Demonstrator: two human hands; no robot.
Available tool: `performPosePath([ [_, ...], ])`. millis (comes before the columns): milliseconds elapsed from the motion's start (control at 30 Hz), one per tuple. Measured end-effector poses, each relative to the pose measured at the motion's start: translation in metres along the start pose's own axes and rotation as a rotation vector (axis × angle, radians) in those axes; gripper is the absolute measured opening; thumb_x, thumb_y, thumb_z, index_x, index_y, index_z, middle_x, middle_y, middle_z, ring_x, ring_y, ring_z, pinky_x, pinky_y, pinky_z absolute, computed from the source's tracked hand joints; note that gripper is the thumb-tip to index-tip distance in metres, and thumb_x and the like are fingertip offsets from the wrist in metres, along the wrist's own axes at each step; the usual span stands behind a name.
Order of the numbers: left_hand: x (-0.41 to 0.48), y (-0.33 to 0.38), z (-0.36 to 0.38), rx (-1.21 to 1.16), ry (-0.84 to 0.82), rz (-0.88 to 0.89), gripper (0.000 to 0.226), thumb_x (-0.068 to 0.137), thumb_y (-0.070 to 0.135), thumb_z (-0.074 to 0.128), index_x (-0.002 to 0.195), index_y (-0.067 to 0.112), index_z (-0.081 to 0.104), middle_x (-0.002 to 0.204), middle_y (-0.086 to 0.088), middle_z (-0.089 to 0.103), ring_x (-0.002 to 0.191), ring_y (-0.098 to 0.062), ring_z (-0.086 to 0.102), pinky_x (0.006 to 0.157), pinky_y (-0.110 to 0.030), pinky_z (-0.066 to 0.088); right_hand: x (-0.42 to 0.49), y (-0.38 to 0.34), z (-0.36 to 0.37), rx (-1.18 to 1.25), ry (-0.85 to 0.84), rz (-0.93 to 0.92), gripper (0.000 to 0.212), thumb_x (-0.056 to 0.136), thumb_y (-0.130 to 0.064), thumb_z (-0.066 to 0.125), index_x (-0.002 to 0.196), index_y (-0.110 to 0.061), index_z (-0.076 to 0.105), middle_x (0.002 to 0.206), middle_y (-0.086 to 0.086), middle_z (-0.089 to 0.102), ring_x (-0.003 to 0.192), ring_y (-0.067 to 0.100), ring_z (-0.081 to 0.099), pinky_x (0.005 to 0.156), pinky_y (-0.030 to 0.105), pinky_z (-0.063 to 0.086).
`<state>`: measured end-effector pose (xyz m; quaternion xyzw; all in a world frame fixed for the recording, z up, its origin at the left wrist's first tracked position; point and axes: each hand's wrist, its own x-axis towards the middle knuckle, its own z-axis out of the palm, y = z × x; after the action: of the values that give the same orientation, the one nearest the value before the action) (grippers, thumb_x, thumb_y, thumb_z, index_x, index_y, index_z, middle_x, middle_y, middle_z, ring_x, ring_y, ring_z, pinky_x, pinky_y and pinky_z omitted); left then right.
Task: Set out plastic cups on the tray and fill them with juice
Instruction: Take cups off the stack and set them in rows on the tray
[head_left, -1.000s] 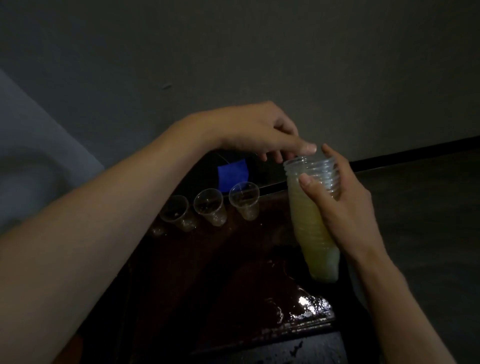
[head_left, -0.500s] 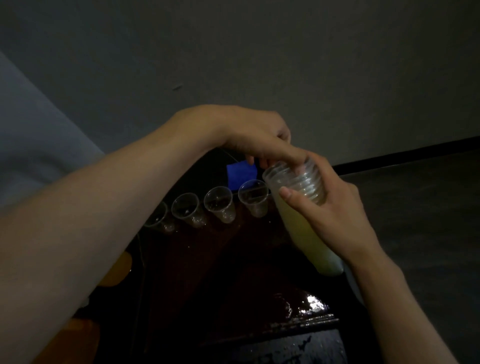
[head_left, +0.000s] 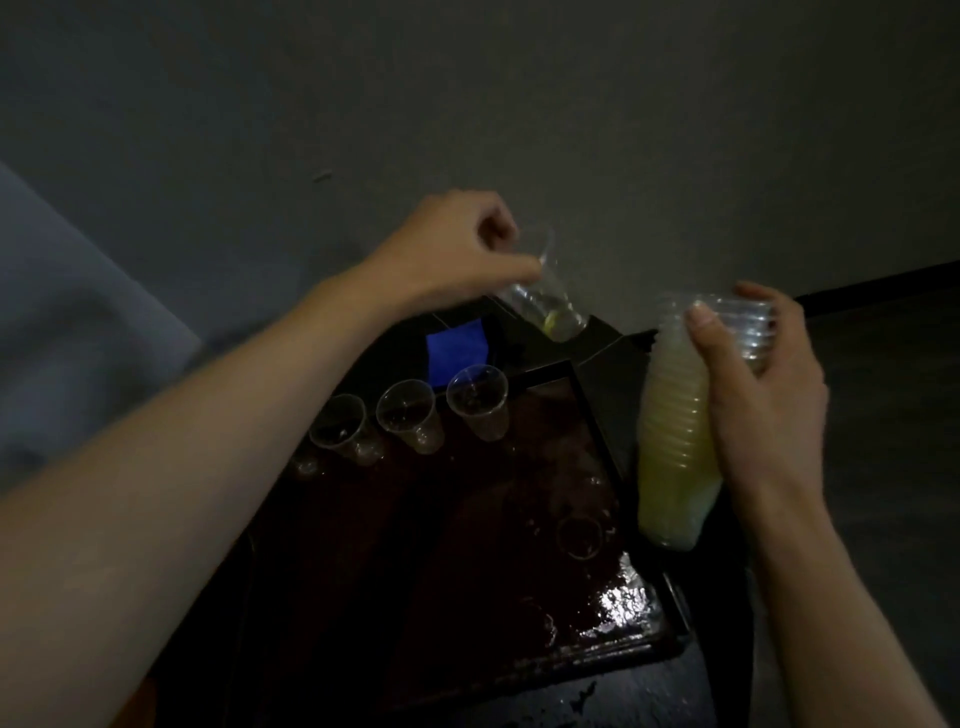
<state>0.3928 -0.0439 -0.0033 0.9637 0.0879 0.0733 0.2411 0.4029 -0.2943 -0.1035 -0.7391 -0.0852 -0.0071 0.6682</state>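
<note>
My right hand (head_left: 763, 384) grips a tall yellowish stack of nested plastic cups (head_left: 675, 447) just right of the tray. My left hand (head_left: 457, 249) pinches a single clear cup (head_left: 545, 301) by its rim and holds it tilted in the air above the tray's far right corner. The dark, wet tray (head_left: 519, 571) lies below both arms. Along its far edge stand three clear empty cups (head_left: 478, 402), (head_left: 408, 413), (head_left: 343, 428) in a row, mouths up. My left forearm hides the tray's left part.
A blue rectangle (head_left: 456, 351) lies on the dark surface behind the cup row. A grey wall rises behind. The dark table edge (head_left: 571, 706) shows below the tray. Dark floor lies to the right.
My left hand has pulled one cup off the top of the stack and lifted it up and to the left. My right hand has moved the stack to the right, off the tray.
</note>
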Motion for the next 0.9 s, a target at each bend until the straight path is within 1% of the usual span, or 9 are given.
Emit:
performPosePath([
  [67,-0.003,-0.005,0.029,0.085,-0.07,0.014,0.044,0.075,0.046,0.081,0.108,0.026,0.063,0.099,0.011,0.056,0.086,-0.004,0.058,0.073,-0.021,0.048,0.0,0.0,-0.001,0.009,0.005,-0.001,0.069,0.073,-0.079,0.057,0.133,-0.045,0.045,0.112,-0.011,0.061,0.104,0.011,0.064,0.085,0.042,0.058],
  [100,-0.005,-0.007,0.042,0.106,-0.118,0.008,0.048,0.074,0.045,0.083,0.112,0.027,0.061,0.104,0.011,0.054,0.091,-0.006,0.058,0.077,-0.023,0.049,0.0,-0.001,-0.001,0.008,0.003,-0.007,0.068,0.074,-0.077,0.058,0.133,-0.045,0.045,0.111,-0.011,0.062,0.102,0.009,0.065,0.083,0.038,0.058],
  [200,-0.013,-0.015,0.073,0.148,-0.239,-0.035,0.072,0.074,0.037,0.085,0.137,0.022,0.052,0.122,0.006,0.051,0.107,-0.011,0.055,0.093,-0.031,0.05,0.001,-0.003,-0.003,0.041,-0.005,-0.018,0.068,0.076,-0.067,0.058,0.136,-0.037,0.047,0.104,-0.013,0.063,0.09,-0.005,0.067,0.067,0.015,0.055],
  [233,-0.016,-0.017,0.08,0.161,-0.267,-0.034,0.078,0.075,0.036,0.084,0.143,0.02,0.048,0.127,0.004,0.05,0.112,-0.013,0.054,0.096,-0.032,0.049,0.002,-0.004,-0.004,0.048,-0.001,-0.016,0.068,0.077,-0.066,0.058,0.137,-0.035,0.047,0.104,-0.012,0.063,0.089,-0.006,0.067,0.064,0.013,0.054],
  [333,-0.021,-0.024,0.094,0.188,-0.302,-0.015,0.081,0.077,0.036,0.084,0.145,0.017,0.045,0.132,0.0,0.048,0.116,-0.015,0.053,0.1,-0.035,0.05,0.002,-0.003,-0.005,0.042,0.002,-0.013,0.068,0.076,-0.069,0.058,0.135,-0.038,0.047,0.107,-0.009,0.064,0.092,0.0,0.068,0.07,0.02,0.057],
  [467,-0.02,-0.029,0.103,0.192,-0.283,-0.005,0.074,0.075,0.036,0.085,0.139,0.016,0.053,0.125,0.0,0.05,0.111,-0.015,0.055,0.097,-0.038,0.052,0.002,-0.001,-0.003,0.042,-0.01,-0.001,0.066,0.077,-0.07,0.059,0.134,-0.04,0.046,0.109,-0.008,0.064,0.094,0.002,0.068,0.076,0.027,0.059],
  [600,-0.018,-0.029,0.105,0.176,-0.253,0.015,0.07,0.075,0.035,0.084,0.136,0.017,0.054,0.124,0.001,0.051,0.112,-0.015,0.054,0.097,-0.037,0.052,0.001,0.001,-0.001,0.027,0.001,0.01,0.065,0.076,-0.077,0.061,0.132,-0.046,0.047,0.115,-0.008,0.063,0.108,0.014,0.064,0.088,0.045,0.058],
  [767,-0.016,-0.03,0.107,0.172,-0.244,0.024,0.057,0.074,0.037,0.084,0.123,0.021,0.06,0.116,0.005,0.05,0.102,-0.011,0.056,0.093,-0.036,0.053,0.002,0.0,-0.001,0.026,0.007,0.022,0.066,0.073,-0.081,0.06,0.13,-0.049,0.047,0.118,-0.009,0.062,0.114,0.02,0.061,0.09,0.049,0.056],
  [900,-0.016,-0.029,0.106,0.174,-0.241,0.029,0.057,0.076,0.035,0.084,0.126,0.02,0.059,0.119,0.003,0.05,0.105,-0.012,0.056,0.093,-0.035,0.054,0.002,0.0,-0.001,0.031,0.012,0.018,0.064,0.075,-0.08,0.059,0.129,-0.049,0.048,0.12,-0.007,0.062,0.116,0.022,0.061,0.091,0.05,0.056],
])
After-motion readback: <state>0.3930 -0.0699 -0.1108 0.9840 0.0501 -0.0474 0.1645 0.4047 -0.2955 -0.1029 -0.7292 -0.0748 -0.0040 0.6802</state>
